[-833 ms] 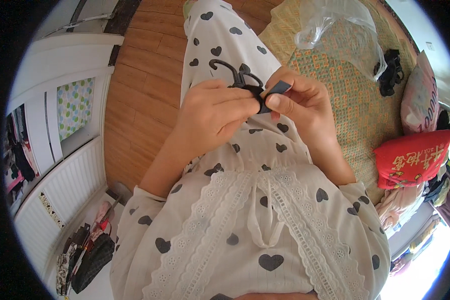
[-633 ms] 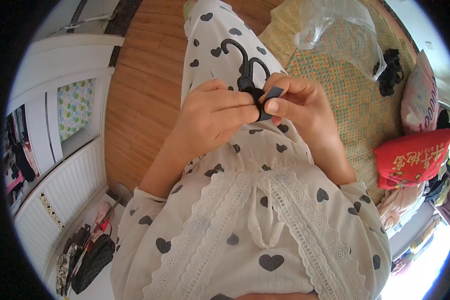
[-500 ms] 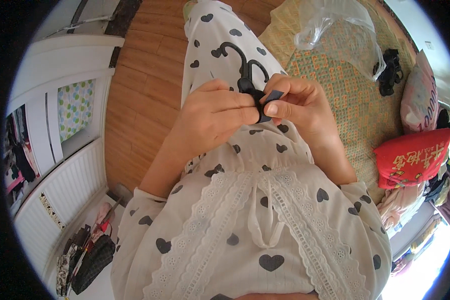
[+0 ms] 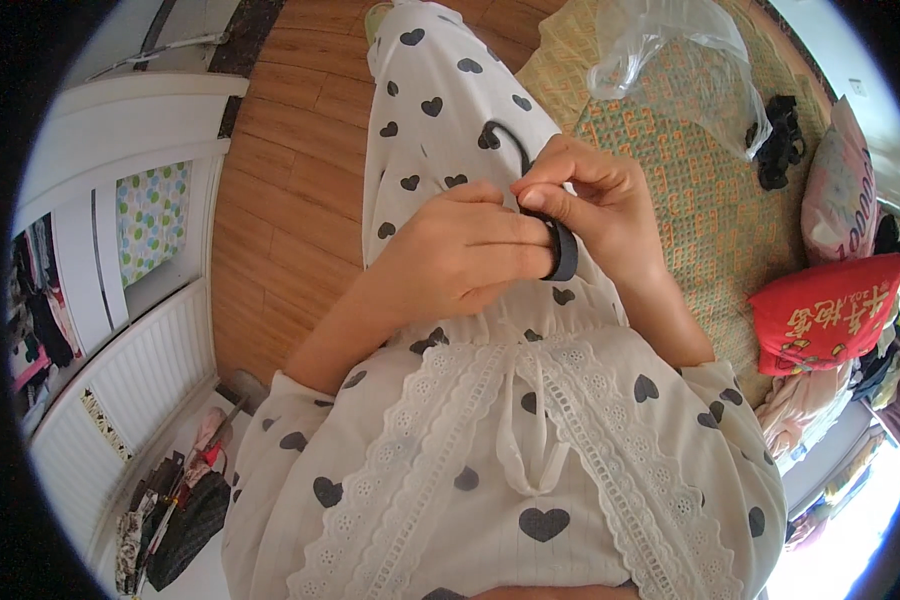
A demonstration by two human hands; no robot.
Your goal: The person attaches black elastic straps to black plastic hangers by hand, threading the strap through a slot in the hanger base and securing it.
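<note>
Over my lap, both hands are closed on a black hook with a dark strap. The fingers of my left hand curl around its body, hiding most of it. Below those fingertips the strap bends in a loop. My right hand pinches thumb and forefinger together at the top of the strap, close against the left fingers. Only one curved arm of the hook shows, pointing away from me over the white dress with dark hearts.
A patterned woven mat lies to the right, with a clear plastic bag and a black item on it. Far right are a pink pillow and a red cushion. Wooden floor and a white cabinet lie left.
The hook has turned in my hands, so its second arm no longer shows. The strap's loop now hangs lower and to the right, and my right fingers have closed over its upper part.
</note>
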